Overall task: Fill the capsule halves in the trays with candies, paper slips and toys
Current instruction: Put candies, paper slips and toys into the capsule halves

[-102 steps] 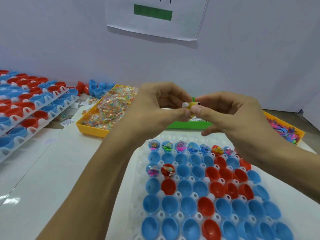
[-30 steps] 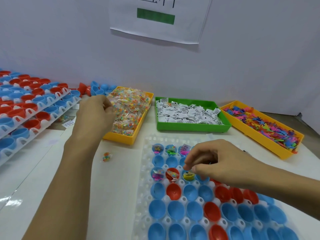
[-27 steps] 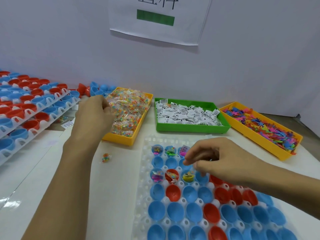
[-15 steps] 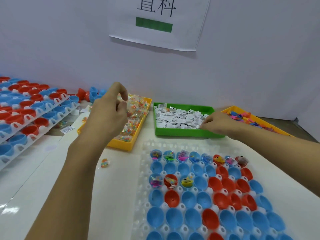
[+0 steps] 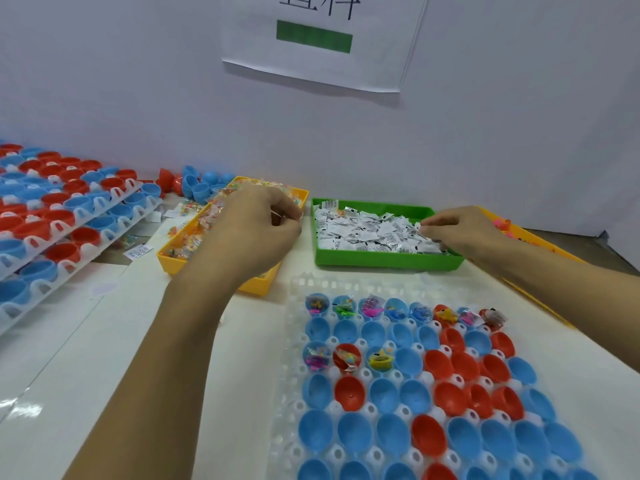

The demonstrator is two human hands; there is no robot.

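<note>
A white paper sign [image 5: 322, 39] hangs on a pale wall [image 5: 138, 81], showing black characters cut off at the top edge and a green bar below them. A white table [image 5: 86, 375] fills the lower part of the view. A small printed label [image 5: 138, 251] lies flat on the table at the left. At the far right edge, a strip of darker surface [image 5: 620, 251] shows beyond the table.

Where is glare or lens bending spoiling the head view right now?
Head view: glare streaks on the glossy table at lower left; wide-angle bending curves the stacked trays and stretches the near capsule halves; lighting even, shadows soft, paper slips readable.
</note>
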